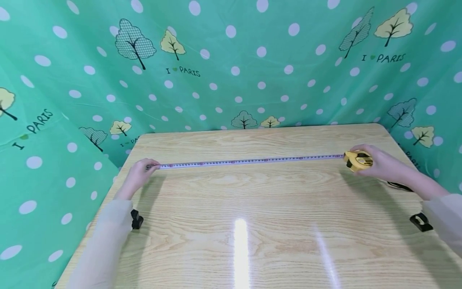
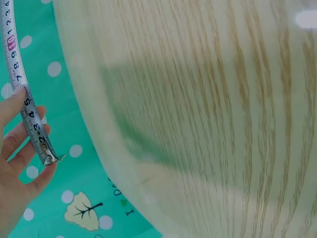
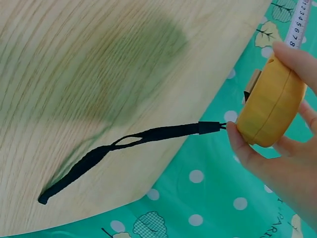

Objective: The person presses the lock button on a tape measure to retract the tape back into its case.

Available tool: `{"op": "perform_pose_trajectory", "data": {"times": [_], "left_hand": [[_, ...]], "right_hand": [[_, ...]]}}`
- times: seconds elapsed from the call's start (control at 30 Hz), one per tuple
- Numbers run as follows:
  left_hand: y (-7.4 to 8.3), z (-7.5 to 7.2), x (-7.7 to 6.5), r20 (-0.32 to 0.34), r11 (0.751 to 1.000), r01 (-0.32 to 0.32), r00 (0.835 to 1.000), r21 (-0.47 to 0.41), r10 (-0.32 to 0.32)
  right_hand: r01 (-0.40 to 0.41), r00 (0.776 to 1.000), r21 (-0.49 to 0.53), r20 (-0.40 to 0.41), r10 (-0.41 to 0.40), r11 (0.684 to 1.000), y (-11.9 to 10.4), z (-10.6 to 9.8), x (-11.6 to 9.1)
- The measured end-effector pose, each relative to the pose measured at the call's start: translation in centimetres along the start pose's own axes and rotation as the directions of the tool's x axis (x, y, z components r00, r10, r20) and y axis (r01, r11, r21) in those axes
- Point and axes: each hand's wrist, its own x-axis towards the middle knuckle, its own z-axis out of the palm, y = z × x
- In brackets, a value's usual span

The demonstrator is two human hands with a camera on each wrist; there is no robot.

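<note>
A yellow tape measure (image 1: 358,161) is held in my right hand (image 1: 382,162), its thumb and fingers around the case. From it the white blade (image 1: 252,161) runs out nearly straight across to the left, above the table. My left hand (image 1: 138,175) pinches the blade near its free end. In the left wrist view the metal end hook (image 2: 51,158) sits by a fingertip, and the thumb presses on the blade around the 6 mark. A black wrist strap (image 3: 163,133) hangs from the case in the right wrist view.
The light wood-grain table (image 1: 223,192) has rounded back corners. Behind and beside it hangs a green polka-dot cloth (image 1: 231,60) printed with trees. Bright light reflections (image 1: 241,253) lie on the tabletop. Black wrist mounts (image 1: 136,219) stick out at both sleeves.
</note>
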Motion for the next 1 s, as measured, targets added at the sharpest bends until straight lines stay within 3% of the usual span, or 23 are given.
{"op": "perform_pose_trajectory", "data": {"times": [0.17,0.47,0.73,1.0], "left_hand": [[-0.2,-0.2,-0.2,-0.028,0.999,-0.033,0.999,0.005,0.033],[0.2,-0.5,-0.4,-0.036,0.999,-0.04,0.999,0.013,0.041],[0.5,-0.9,-0.6,-0.041,0.998,-0.054,0.998,0.021,0.055],[0.4,-1.2,-0.6,-0.071,0.993,-0.113,0.991,0.033,0.115]], "right_hand": [[0.125,0.992,-0.053,-0.025,-0.127,0.991,-0.3,-0.1,-0.7],[0.117,0.993,-0.002,0.018,-0.117,0.993,-0.8,-0.5,-1.1],[0.131,0.991,-0.017,0.043,-0.13,0.991,-1.0,-0.7,-1.3],[0.122,0.99,-0.04,0.07,-0.12,0.992,-1.2,-0.8,-1.5]]}}
